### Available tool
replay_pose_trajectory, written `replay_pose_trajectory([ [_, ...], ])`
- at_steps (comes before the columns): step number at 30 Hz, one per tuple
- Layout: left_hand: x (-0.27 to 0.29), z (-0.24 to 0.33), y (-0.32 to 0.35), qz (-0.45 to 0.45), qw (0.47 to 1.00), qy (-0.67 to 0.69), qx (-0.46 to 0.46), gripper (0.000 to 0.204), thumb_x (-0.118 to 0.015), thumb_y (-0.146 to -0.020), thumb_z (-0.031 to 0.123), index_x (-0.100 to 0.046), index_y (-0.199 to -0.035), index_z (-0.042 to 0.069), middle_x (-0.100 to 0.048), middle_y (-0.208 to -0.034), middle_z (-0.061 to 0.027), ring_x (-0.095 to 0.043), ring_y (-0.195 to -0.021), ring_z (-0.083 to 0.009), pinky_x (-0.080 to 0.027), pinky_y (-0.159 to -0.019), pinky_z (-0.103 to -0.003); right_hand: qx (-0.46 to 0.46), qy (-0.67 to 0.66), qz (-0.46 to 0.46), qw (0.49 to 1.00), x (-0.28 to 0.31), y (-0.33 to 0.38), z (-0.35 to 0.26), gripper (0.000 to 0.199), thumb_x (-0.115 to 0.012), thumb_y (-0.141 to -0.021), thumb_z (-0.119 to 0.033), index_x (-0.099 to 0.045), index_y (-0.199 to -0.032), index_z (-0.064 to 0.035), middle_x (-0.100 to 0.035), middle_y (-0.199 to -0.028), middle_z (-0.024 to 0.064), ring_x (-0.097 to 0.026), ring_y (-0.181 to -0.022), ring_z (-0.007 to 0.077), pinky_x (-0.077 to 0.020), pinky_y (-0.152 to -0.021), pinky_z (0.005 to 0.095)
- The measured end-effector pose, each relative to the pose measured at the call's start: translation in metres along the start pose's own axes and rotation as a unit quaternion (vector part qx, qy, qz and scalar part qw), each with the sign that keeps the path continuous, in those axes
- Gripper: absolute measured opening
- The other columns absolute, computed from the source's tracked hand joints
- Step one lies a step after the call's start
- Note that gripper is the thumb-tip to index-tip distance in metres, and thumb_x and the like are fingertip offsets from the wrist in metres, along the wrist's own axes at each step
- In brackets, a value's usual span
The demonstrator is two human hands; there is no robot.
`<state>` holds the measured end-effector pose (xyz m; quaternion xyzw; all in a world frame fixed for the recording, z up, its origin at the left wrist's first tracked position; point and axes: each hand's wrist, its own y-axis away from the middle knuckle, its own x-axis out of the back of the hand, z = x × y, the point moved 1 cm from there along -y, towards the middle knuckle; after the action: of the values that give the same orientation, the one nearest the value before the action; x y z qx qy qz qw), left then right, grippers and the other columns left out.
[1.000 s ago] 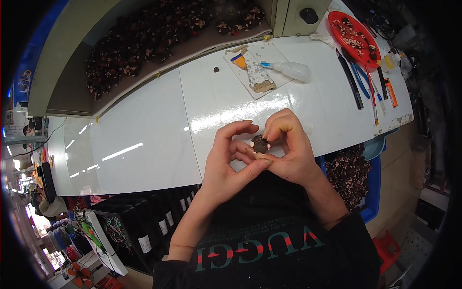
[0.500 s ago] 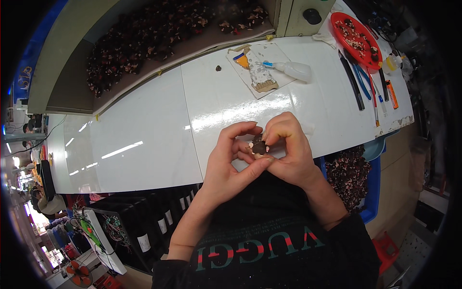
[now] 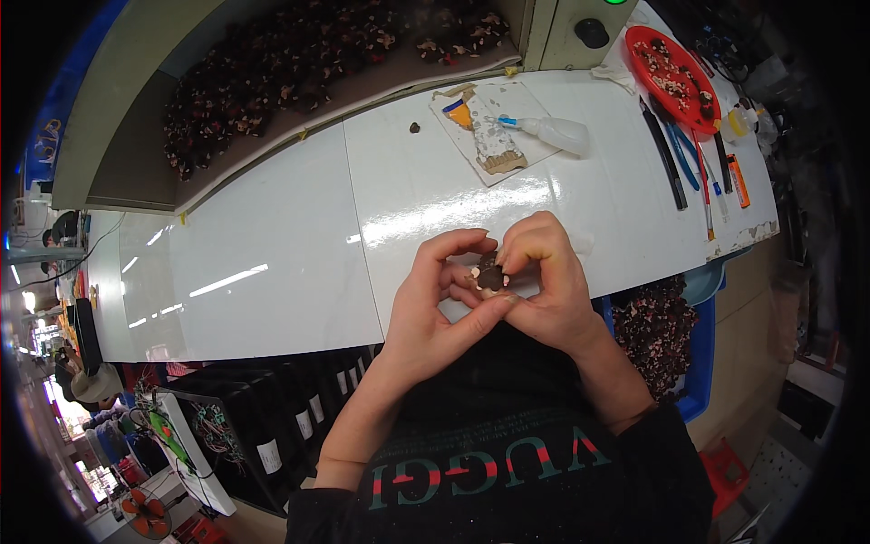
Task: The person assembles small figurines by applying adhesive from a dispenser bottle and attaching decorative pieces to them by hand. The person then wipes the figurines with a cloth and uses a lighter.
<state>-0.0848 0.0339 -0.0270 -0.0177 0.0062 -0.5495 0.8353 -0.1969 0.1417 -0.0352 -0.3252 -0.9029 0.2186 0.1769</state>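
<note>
A small dark brown part (image 3: 489, 272) with a pale spot sits between the fingertips of both hands, just above the front edge of the white table (image 3: 272, 272). My left hand (image 3: 435, 308) curls around it from the left, thumb and forefinger pinching it. From the right my right hand (image 3: 548, 281) presses on it with thumb and fingers. The hands touch each other around the part.
A grey conveyor tray (image 3: 299, 82) heaped with dark parts runs along the back. A glue-stained card (image 3: 489, 136), a clear squeeze bottle (image 3: 557, 134), a loose dark part (image 3: 414, 128), a red dish (image 3: 675, 63), hand tools (image 3: 675, 154) and a blue bin of parts (image 3: 666, 335) lie to the right.
The hands stay in the same place. The fingers have shifted slightly around the small part.
</note>
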Motion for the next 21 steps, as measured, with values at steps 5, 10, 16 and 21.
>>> replay_pose_trajectory([
  [5, 0.002, -0.002, 0.001, 0.001, 1.000, -0.008, -0.005, 0.060, -0.074, -0.078, 0.007, -0.041, -0.127, 0.000, -0.055, -0.117, -0.0142, -0.058, -0.079, -0.0091, -0.050, -0.068, -0.021, 0.018, 0.015, -0.002, 1.000, -0.002, 0.000, 0.001, 0.040, -0.077, -0.066, 0.000, -0.048, -0.093, -0.0077, -0.051, -0.089, 0.0079, -0.053, -0.081, 0.0233, -0.0462, -0.068, 0.0315],
  [10, 0.003, -0.001, 0.001, 0.000, 1.000, -0.005, -0.005, 0.059, -0.073, -0.079, 0.007, -0.041, -0.127, 0.000, -0.054, -0.117, -0.0140, -0.058, -0.081, -0.0090, -0.050, -0.068, -0.021, 0.013, 0.034, -0.004, 0.999, -0.003, -0.001, -0.001, 0.040, -0.076, -0.065, 0.000, -0.048, -0.093, -0.0080, -0.052, -0.088, 0.0074, -0.053, -0.081, 0.0242, -0.0452, -0.070, 0.0323],
  [16, 0.000, 0.001, -0.001, -0.001, 1.000, -0.007, 0.005, 0.058, -0.073, -0.078, 0.006, -0.041, -0.127, -0.001, -0.054, -0.118, -0.0132, -0.059, -0.081, -0.0095, -0.049, -0.069, -0.022, -0.009, 0.013, 0.003, 1.000, -0.001, 0.003, 0.001, 0.039, -0.074, -0.066, 0.003, -0.048, -0.093, -0.0083, -0.052, -0.091, 0.0080, -0.053, -0.083, 0.0237, -0.0453, -0.071, 0.0316],
  [21, 0.002, 0.002, 0.002, 0.005, 0.998, 0.069, -0.003, 0.058, -0.069, -0.080, 0.004, -0.038, -0.129, 0.000, -0.052, -0.122, -0.0137, -0.059, -0.080, -0.0099, -0.048, -0.071, -0.023, -0.074, -0.080, 0.037, 0.993, 0.017, 0.002, -0.013, 0.039, -0.074, -0.067, 0.006, -0.046, -0.090, -0.0079, -0.047, -0.090, 0.0061, -0.050, -0.083, 0.0183, -0.0436, -0.072, 0.0285],
])
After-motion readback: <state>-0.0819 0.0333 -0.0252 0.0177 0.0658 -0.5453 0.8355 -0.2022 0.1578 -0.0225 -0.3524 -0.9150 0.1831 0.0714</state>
